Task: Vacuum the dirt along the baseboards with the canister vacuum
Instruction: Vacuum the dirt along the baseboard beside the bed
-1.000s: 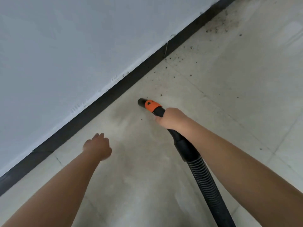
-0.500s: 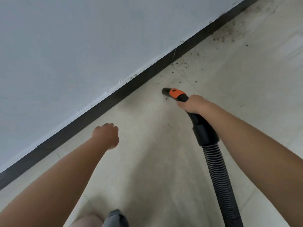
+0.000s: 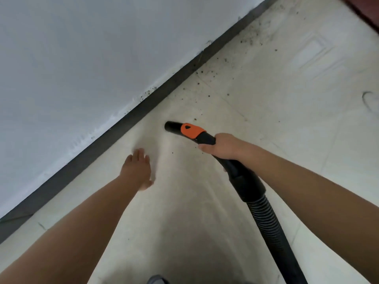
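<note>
My right hand grips the black vacuum nozzle just behind its orange collar. The nozzle's open end points left, low over the pale floor and a short way out from the dark baseboard. A ribbed black hose runs from the nozzle down to the bottom right edge. Dark dirt specks lie along the baseboard beyond the nozzle, up and to the right. My left hand hovers over the floor left of the nozzle with relaxed fingers and holds nothing.
A white wall fills the upper left above the baseboard. Pale floor tiles stretch to the right. More dirt is scattered near the top right. A dark red edge shows in the top right corner.
The nozzle and my right hand have moved forward along the baseboard toward the dirt. My left hand's fingers went from curled to loosely spread.
</note>
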